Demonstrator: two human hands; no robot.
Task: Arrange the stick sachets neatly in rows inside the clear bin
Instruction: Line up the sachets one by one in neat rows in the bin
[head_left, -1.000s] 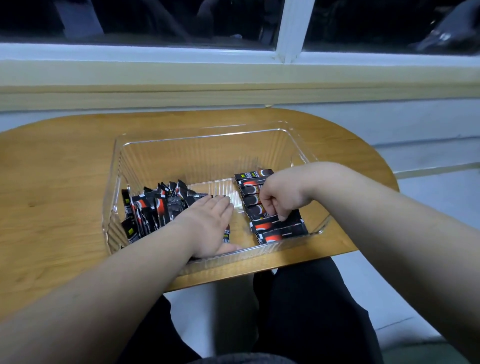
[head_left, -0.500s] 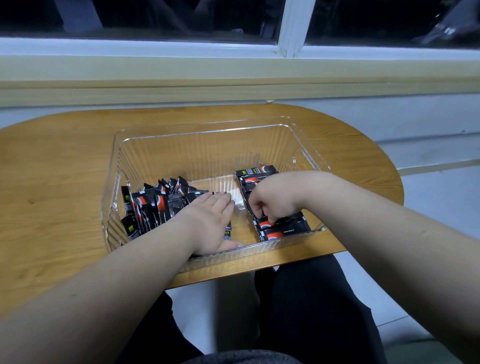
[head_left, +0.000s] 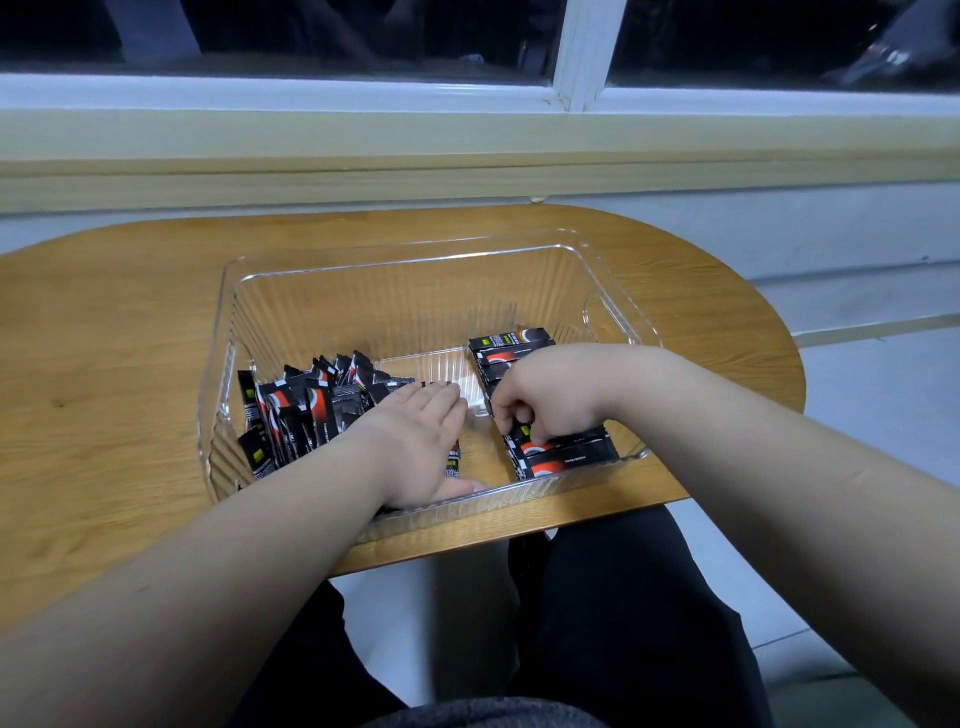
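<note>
Leftward by a touch goes the right hand (head_left: 548, 397) since a second ago, sliding along the line. It stays curled tight, fingertips pinching one black-and-red foil stick sachet (head_left: 521, 434). The left hand (head_left: 415, 447) has barely budged. It lies flat, fingers straight and together, pressing on another sachet half hidden under its palm. Both hands are down inside the clear ribbed plastic bin (head_left: 395, 254), which sits on the oval wooden table (head_left: 104, 322).

Now the geometry that matters. The tidy row (head_left: 566, 460) runs from just beyond the right hand's knuckles, under it, to its near side. Each stick's long axis lies crosswise, left to right. The loose heap (head_left: 301, 410) of the same sachets sits jumbled on the left hand's outer side, just past its knuckles, many tipped on end. So the left hand is nearer the unsorted stock and the right hand is nearer the row. My read is that the pinched stick is being squared into line, and the next one should cross the bare gap between the two hands.
</note>
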